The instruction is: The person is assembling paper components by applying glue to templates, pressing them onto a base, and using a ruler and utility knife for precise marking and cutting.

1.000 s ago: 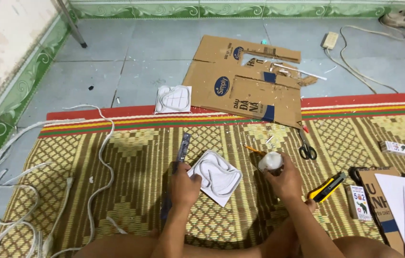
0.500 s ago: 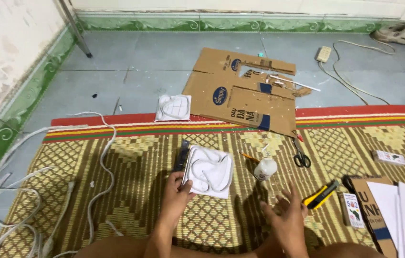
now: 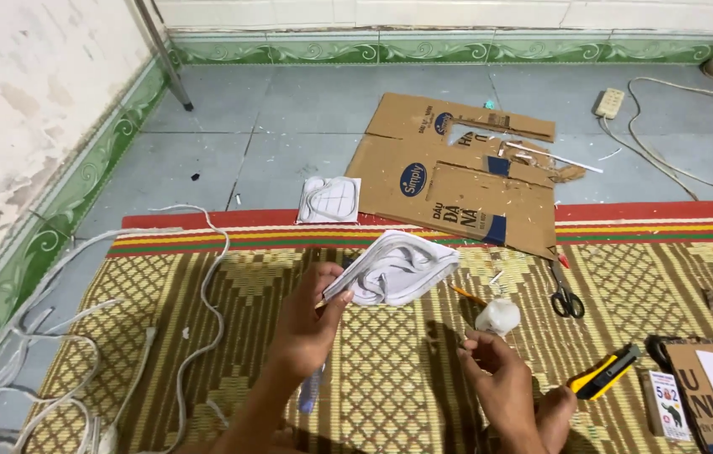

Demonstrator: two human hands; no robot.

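Observation:
My left hand holds a white cut-out paper piece with grey drawn curves, lifted above the woven mat. Below that hand a blue pen-like tool lies on the mat. My right hand hovers low over the mat with fingers loosely curled and nothing in it, just below a small white glue bottle that lies on the mat. An orange pencil lies beside the bottle.
Black scissors and a yellow utility knife lie to the right. Flattened cardboard with cut-outs and another white paper shape lie on the tiled floor beyond. White cables sprawl on the left. Small boxes sit far right.
My left hand has picked the white paper piece up off the mat. My right hand let go of the glue bottle, which now lies on the mat, and drew back.

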